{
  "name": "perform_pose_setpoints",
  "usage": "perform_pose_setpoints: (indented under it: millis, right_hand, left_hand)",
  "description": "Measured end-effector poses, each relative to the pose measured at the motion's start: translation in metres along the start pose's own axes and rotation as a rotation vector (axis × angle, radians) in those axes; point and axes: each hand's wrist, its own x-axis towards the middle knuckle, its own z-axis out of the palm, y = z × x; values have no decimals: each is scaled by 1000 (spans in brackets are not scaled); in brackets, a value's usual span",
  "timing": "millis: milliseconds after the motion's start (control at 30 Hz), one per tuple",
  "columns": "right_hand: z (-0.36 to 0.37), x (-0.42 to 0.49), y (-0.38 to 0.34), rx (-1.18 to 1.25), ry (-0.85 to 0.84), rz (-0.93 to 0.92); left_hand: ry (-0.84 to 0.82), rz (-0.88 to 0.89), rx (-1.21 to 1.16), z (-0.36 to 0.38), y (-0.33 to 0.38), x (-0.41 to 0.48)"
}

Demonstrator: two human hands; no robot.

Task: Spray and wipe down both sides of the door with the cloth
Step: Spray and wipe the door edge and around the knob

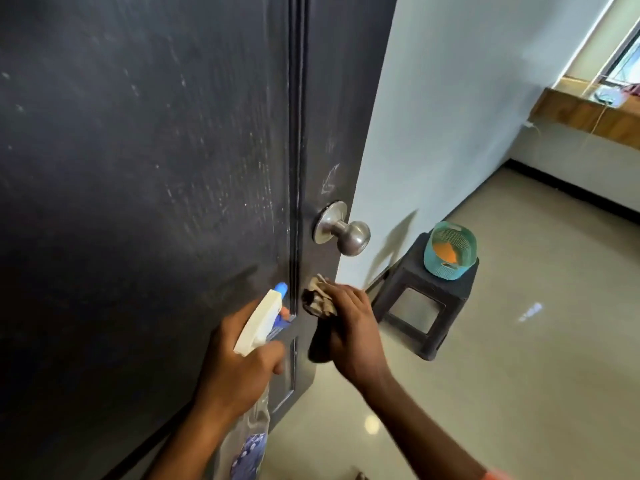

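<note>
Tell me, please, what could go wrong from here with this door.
1. The cloth is bunched in the right hand just below the knob, so it might snag there.
2. The bottle in the left hand points at the door beside the cloth, so spray could wet the right hand.
3. Pale streaks higher up may get missed.

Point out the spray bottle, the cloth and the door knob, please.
spray bottle (258, 320): head view, on its white trigger head.
cloth (318, 299): head view, on its crumpled pale part.
door knob (355, 237): head view, on the round metal ball.
</note>
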Motion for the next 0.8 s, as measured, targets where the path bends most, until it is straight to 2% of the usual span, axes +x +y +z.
perform_pose_setpoints:
  millis: [67,133,200,333,500,667,733,800]
  right_hand:
    - [10,-9,-13,200,193,126]
    - [16,2,-32,299,355,95]
    - [20,25,-51,363,433,66]
    - [39,62,-60,362,454,153]
    - [68,51,-39,274,490,131]
    - [81,38,0,606,535,536]
    - [74,32,12,583,556,501]
    - [67,30,7,566,580,330]
  left_hand:
    - [-23,13,9,-2,-1,3]
    - [6,-11,-11,-3,-1,5]
    - [16,-18,-18,-4,0,5]
    - [-14,-11,39,-11,0,6]
    - [-31,-44,113,-16,-1,8]
    - [-43,-17,144,-16,2,13]
    - [-35,-29,156,-16,1,15]
    - [-35,-35,159,-14,1,18]
